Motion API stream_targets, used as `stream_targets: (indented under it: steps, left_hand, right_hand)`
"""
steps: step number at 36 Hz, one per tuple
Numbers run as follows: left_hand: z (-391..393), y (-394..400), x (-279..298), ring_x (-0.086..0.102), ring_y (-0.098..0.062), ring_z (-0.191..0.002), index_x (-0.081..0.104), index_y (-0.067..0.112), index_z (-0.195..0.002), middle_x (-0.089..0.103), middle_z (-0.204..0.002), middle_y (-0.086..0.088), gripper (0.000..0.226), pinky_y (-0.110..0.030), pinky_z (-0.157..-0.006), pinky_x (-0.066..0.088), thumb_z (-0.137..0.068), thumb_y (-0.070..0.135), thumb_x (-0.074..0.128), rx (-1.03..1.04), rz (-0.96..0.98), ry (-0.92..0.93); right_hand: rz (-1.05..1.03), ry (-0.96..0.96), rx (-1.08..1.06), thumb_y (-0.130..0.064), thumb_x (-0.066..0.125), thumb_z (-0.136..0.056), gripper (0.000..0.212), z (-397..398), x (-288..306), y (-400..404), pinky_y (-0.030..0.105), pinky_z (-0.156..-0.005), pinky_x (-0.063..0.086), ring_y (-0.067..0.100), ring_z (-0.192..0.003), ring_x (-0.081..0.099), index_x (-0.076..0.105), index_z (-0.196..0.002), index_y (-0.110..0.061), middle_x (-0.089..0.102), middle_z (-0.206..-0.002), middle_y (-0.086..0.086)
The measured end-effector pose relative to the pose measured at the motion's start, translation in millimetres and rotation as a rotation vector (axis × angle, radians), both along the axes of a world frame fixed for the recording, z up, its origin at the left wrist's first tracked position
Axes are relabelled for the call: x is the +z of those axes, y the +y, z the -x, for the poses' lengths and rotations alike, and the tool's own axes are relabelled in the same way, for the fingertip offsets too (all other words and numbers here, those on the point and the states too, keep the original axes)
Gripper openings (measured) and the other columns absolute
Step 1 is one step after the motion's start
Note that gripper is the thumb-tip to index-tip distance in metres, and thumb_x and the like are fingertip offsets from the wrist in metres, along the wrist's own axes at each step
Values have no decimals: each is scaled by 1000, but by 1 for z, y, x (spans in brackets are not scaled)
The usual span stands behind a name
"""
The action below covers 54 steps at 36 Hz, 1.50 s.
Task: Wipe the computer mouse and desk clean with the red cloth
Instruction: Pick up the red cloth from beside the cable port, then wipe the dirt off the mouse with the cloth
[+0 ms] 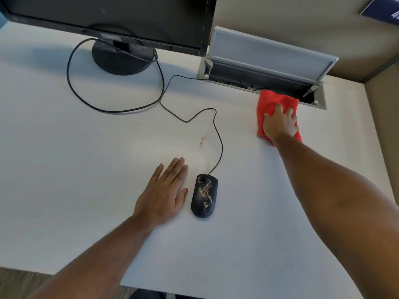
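A black wired computer mouse (204,196) lies on the white desk (75,169), speckled with tan crumbs. A small patch of the same crumbs (202,141) sits on the desk beyond it. My left hand (165,194) rests flat on the desk just left of the mouse, fingers together, holding nothing. The red cloth (267,104) lies at the far right of the desk, by the cable box. My right hand (280,123) lies on top of the cloth with its fingers spread over it.
A black monitor (121,16) on a round stand (121,59) stands at the back. Its cable and the mouse cable (218,137) loop across the desk. An open cable box (265,78) with a raised lid is set into the desk at the back right, against a beige partition.
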<state>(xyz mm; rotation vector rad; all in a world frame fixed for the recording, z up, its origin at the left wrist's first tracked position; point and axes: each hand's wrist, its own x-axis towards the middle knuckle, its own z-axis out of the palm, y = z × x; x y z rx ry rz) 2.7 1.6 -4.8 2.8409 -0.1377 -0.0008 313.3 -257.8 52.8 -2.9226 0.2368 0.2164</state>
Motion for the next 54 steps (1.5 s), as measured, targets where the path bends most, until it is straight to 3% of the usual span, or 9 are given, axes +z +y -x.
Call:
stream_targets:
  steps: [10,13,18,25,33,39,46,50,54]
  left_hand:
    - [1,-1,5,21,-21,-162,38,7,-162,26,-174,-7,65,-49,-130,21,-108,41,28,0,0,20]
    - [2,0,7,19,-21,-163,38,7,-162,25,-174,-8,68,-50,-131,21,-109,46,26,-8,11,31]
    - [2,3,8,8,-18,-164,33,7,-164,17,-176,-7,78,-49,-133,12,-107,59,23,-31,51,54]
    - [2,7,6,-11,-8,-162,12,12,-170,-1,-178,2,103,-47,-133,0,-96,84,14,-120,77,120]
    - [-1,9,3,-23,-4,-159,-1,14,-170,-13,-177,4,132,-47,-132,-8,-78,102,35,-172,119,164]
    - [-7,9,5,-25,-11,-160,-1,11,-169,-15,-176,-1,149,-46,-130,-15,-64,106,41,-217,104,193]
    - [-14,2,5,-25,-14,-160,2,9,-169,-12,-177,-5,151,-46,-129,-17,-63,105,50,-240,79,184]
    - [-15,-1,3,-22,-13,-161,5,12,-169,-6,-178,-4,148,-45,-130,-16,-64,105,50,-220,94,161]
    - [-15,-1,0,-20,-12,-161,7,14,-169,-2,-179,-3,143,-46,-131,-12,-66,104,50,-213,101,134]
  right_hand:
    - [-30,-71,78,-9,61,-94,62,22,12,-11,59,-101,46,42,-130,47,33,-149,-3,48,-145,20]
    - [-52,-52,75,-12,66,-91,65,34,14,-15,56,-97,48,42,-125,52,33,-147,-5,52,-141,20]
    - [-208,-44,-10,-12,59,-84,50,65,18,-20,44,-78,42,42,-103,59,38,-129,-11,57,-127,18]
    - [-408,-51,-47,-14,58,-80,54,147,8,-22,37,-81,39,30,-95,55,44,-132,-19,54,-125,9]
    - [-474,17,16,-11,56,-85,60,224,1,-6,34,-83,40,21,-91,52,45,-143,-25,47,-124,0]
    - [-399,132,188,-12,52,-88,47,235,12,13,34,-79,43,23,-88,57,50,-135,-18,44,-127,1]
    - [-204,-1,464,-15,55,-91,59,224,43,43,42,-74,54,24,-87,61,31,-141,-35,56,-132,1]
    - [-13,-19,663,-19,62,-93,56,217,50,59,42,-79,55,29,-104,62,38,-142,-31,50,-137,6]
    - [91,-7,761,-18,66,-92,50,214,49,72,34,-75,50,27,-107,59,50,-138,-28,48,-136,5]
